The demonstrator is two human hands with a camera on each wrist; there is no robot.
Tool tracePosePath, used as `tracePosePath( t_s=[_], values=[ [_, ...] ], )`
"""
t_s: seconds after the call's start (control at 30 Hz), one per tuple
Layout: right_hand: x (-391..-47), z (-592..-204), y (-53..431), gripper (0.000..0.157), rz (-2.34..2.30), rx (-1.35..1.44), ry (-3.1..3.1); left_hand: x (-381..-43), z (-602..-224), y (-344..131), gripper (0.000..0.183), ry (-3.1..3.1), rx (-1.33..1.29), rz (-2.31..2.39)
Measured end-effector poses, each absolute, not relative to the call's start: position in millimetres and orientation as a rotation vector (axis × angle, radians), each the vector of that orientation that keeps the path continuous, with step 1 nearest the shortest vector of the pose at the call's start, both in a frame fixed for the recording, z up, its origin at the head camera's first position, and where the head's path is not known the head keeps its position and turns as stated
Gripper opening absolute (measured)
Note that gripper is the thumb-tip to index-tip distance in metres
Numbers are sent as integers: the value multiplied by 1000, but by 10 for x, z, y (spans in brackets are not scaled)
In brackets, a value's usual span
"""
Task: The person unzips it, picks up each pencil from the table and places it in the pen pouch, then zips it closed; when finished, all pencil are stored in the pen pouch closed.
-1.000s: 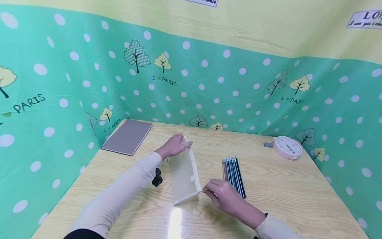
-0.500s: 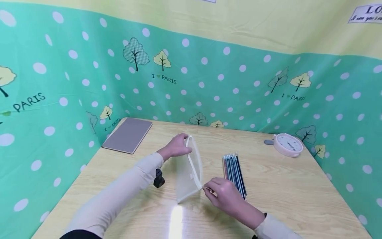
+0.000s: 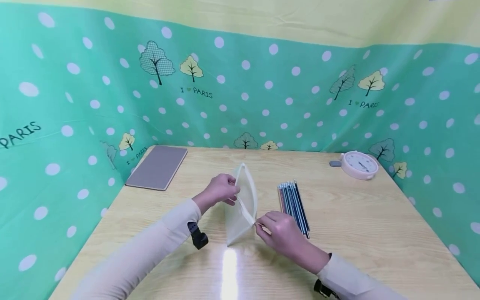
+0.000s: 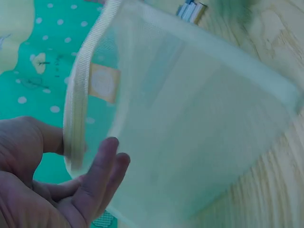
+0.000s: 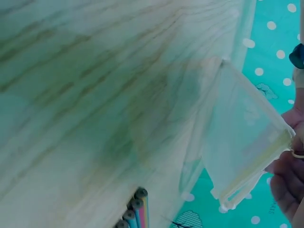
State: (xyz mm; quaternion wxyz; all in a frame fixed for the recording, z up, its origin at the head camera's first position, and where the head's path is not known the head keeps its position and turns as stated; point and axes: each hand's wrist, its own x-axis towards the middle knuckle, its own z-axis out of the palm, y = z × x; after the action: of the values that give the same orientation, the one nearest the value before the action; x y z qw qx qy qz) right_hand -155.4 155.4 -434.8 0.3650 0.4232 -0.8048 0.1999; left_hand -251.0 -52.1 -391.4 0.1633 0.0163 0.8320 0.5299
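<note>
A translucent off-white mesh zipper pouch [image 3: 234,223] stands tilted on edge over the table, its mouth spread apart along the zipper side. My left hand [image 3: 219,189] pinches one side of that mouth. In the left wrist view two of its fingers [image 4: 102,175] extend across the mesh, and a small square label [image 4: 104,83] shows near the zipper [image 4: 76,109]. At the pouch's near corner, my right hand [image 3: 283,235] pinches the zipper end, where a thin light loop shows at the fingertips. Just beyond the right hand lies a row of several pencils [image 3: 294,208].
A grey-mauve notebook [image 3: 157,167] lies at the table's back left. Toward the back right sits a pink round clock [image 3: 359,165] with a small grey object [image 3: 335,163] beside it. A polka-dot curtain [image 3: 262,83] encloses the wooden table [image 3: 367,216].
The pouch's mouth has spread wider, and the left hand has shifted down along its edge toward me. The right hand keeps its pinch at the corner. The head view has tilted down slightly.
</note>
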Motion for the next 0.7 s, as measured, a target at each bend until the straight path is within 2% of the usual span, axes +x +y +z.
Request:
tracePosePath(
  t_s=[0.13,0.27,0.53,0.7],
  values=[
    [-1548,-4336,1590,12,651,1050,-2251,-2512,-4000,-548,45,2295,16,1656],
    [-1642,-4250,1740,11,912,851,-2558,-2526,-4078,-564,46,2204,-8,1795],
    [-2238,-4055,2561,30,1351,365,-3000,-2530,-4141,-602,48,2069,-80,1934],
    [-2479,-4172,2857,31,1440,164,-3091,-2515,-4181,-644,48,1999,-129,1987]
  ],
)
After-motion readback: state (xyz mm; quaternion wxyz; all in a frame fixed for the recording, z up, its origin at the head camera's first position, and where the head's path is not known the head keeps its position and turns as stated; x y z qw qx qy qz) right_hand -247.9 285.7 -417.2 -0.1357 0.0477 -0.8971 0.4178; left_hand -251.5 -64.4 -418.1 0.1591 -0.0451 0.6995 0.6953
